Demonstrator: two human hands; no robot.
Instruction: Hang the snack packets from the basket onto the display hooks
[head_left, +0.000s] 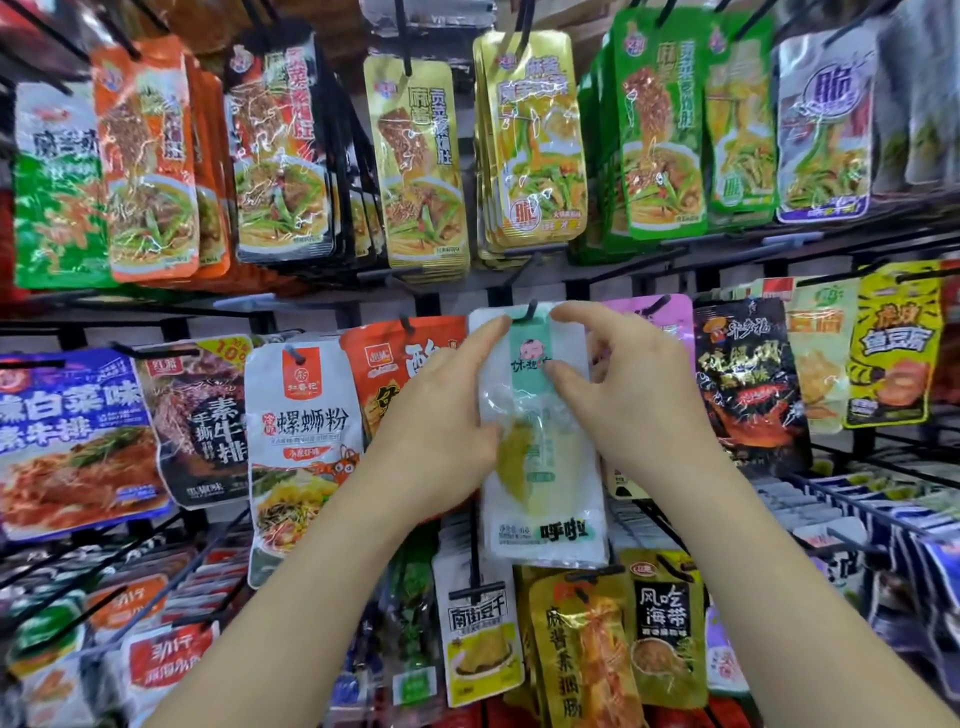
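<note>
Now I hold the white snack packet (540, 441) between my hands, left hand (447, 415) gripping its edge, right hand (634, 395) pinching its top, hole meeting the hook (531, 310) just above them: nearly hung, I judge, with the basket unseen and the remainder unknown.

Retail shop aisle, black wire display rack (675, 249), hooks (530, 312) crowded with hanging printed snack packets (301, 415)

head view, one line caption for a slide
The left hand and right hand hold a white snack packet at a display hook.
</note>
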